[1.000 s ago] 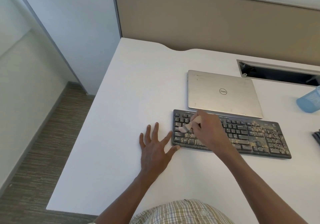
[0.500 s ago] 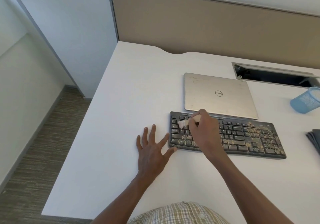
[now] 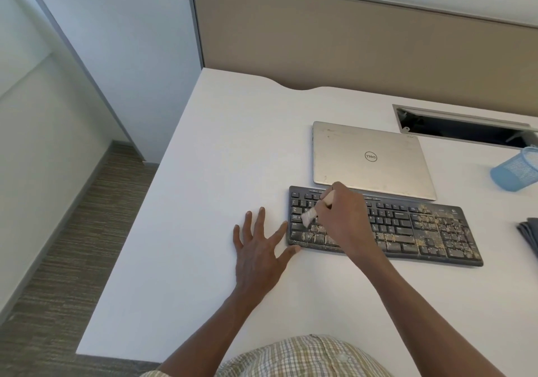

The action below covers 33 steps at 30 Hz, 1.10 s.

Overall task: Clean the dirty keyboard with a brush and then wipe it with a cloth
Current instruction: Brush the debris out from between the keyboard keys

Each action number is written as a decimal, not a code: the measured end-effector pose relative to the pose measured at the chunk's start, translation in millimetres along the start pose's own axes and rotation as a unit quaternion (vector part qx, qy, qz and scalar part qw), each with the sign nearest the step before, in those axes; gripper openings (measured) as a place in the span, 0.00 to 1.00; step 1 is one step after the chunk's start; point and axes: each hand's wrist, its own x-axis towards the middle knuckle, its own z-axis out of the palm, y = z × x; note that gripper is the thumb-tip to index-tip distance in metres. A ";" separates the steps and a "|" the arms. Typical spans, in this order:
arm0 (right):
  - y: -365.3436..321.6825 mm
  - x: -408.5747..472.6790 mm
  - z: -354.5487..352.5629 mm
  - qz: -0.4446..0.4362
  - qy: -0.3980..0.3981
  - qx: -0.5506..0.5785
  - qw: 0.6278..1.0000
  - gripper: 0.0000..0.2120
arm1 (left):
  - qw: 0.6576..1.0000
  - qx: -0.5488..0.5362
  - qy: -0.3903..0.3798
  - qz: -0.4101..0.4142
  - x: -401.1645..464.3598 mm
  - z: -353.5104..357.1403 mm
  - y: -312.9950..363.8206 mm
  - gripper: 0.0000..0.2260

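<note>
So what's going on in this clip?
A person is brushing a dirty keyboard. The right hand grips a small brush with its bristles on the left-side keys, while the left hand rests flat on the desk against the keyboard's left end. Crumbs cover the right half. A folded cloth lies unused at far right.

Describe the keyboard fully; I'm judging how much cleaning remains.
The dark grey, flat full-size plastic keyboard lies on the white desk, just in front of the closed silver laptop. Tan crumbs cover its bottom rows and right-hand number pad; the upper left keys look cleaner. The right hand holds a small pale-bristled brush on its left keys. The left hand lies flat, thumb and forefinger against its left end.
</note>
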 end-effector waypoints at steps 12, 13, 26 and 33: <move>-3.6 -4.3 -4.1 -0.028 -0.026 -0.036 0.999 0.03 | 1.000 0.003 0.000 0.004 -0.4 0.8 -1.2 0.27; -4.5 -4.7 -7.5 -0.040 -0.055 -0.073 0.995 0.04 | 1.000 0.002 0.000 0.004 -0.4 0.5 -1.1 0.27; -1.6 1.6 -18.0 -0.184 -0.119 -0.139 0.966 0.09 | 1.000 -0.001 0.007 0.007 -0.7 1.5 -0.6 0.26; -7.7 -3.3 -3.3 -0.202 -0.118 -0.107 0.966 0.08 | 1.000 0.013 0.012 0.011 -0.6 1.2 -0.7 0.27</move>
